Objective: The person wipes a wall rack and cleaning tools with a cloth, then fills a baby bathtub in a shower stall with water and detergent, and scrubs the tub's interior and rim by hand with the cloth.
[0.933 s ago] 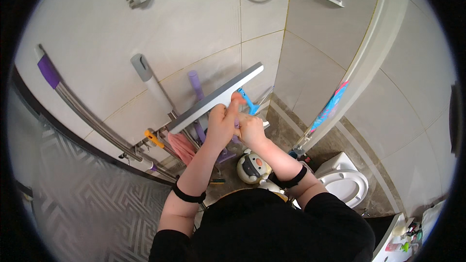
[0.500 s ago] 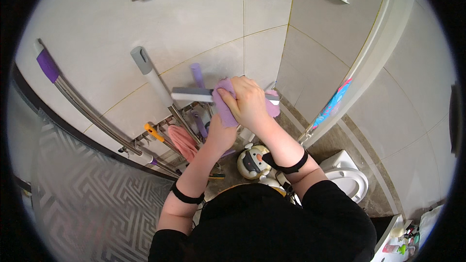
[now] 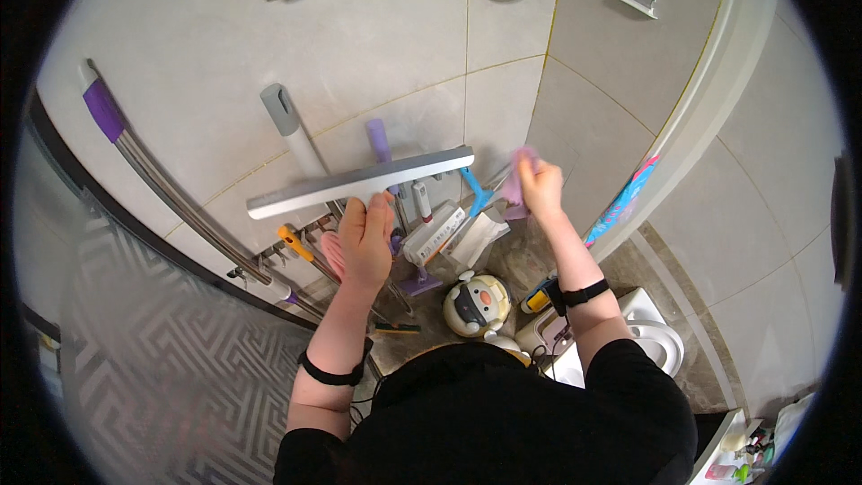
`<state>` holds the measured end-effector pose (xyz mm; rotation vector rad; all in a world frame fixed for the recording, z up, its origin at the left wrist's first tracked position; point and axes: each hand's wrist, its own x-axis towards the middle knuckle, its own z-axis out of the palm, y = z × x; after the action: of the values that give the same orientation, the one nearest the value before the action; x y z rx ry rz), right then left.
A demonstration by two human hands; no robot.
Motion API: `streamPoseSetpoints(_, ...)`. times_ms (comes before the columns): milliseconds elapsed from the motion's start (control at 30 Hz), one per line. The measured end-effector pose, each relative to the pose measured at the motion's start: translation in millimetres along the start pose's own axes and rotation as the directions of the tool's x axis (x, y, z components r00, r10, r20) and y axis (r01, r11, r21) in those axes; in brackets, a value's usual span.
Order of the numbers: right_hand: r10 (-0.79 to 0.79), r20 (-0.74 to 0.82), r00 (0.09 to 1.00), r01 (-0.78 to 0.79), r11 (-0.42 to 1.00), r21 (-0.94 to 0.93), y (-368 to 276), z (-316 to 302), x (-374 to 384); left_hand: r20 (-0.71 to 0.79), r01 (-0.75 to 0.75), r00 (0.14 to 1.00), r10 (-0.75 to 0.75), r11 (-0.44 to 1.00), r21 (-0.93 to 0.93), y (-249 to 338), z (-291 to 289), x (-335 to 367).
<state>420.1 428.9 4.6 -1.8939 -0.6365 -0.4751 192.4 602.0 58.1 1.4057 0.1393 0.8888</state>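
My left hand (image 3: 366, 238) is closed at the underside of a long grey-and-white bar (image 3: 359, 183) that looks like a squeegee blade. The bar slants up to the right, its white edge toward me. Its grip, if it has one, is hidden by my fingers. To the right and apart from the bar, my right hand (image 3: 542, 189) is closed around a crumpled lilac cloth (image 3: 515, 183), which hangs from its left side.
Long-handled tools lean by the left wall, including a pole with a purple grip (image 3: 105, 114) and a grey-tipped pole (image 3: 296, 130). Below are a pink cloth (image 3: 331, 254), a blue tool (image 3: 477, 194), a penguin-like round container (image 3: 479, 304) and a white toilet-shaped seat (image 3: 661, 347).
My hands have moved apart. The cloth has come off the bar and gone right with my right hand; the bar has shifted left with my left hand and shows nearly whole.
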Motion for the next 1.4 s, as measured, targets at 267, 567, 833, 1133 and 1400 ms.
streamPoseSetpoints(267, -0.326, -0.164, 0.931, 0.361, 0.754, 0.549, -129, 27, -15, 0.279, -0.311, 0.95, 0.138, 0.459, 0.832, -16, 44, -1)
streamPoseSetpoints(567, -0.32, 0.249, 0.914, 0.025, 0.658, 0.753, -123, 42, -40, 0.472, -0.26, 0.788, -0.396, 0.48, 0.838, -45, 26, -4)
streamPoseSetpoints(833, -0.094, 0.079, 0.992, -0.006, 0.605, 0.796, -120, 35, -46, 0.442, -0.215, 0.789, -0.425, 0.484, 0.848, -51, 28, -9)
streamPoseSetpoints(1133, 0.264, -0.054, 0.963, -0.101, 0.539, 0.836, -105, -42, -7, 0.17, 0.237, 0.902, -0.396, 0.785, 0.573, -95, 13, -14)
streamPoseSetpoints(1400, -0.138, 0.54, 0.831, 0.024, 0.977, 0.213, -46, 42, -92, 0.099, 0.228, 0.971, -0.217, 0.966, -0.121, -61, 48, 20)
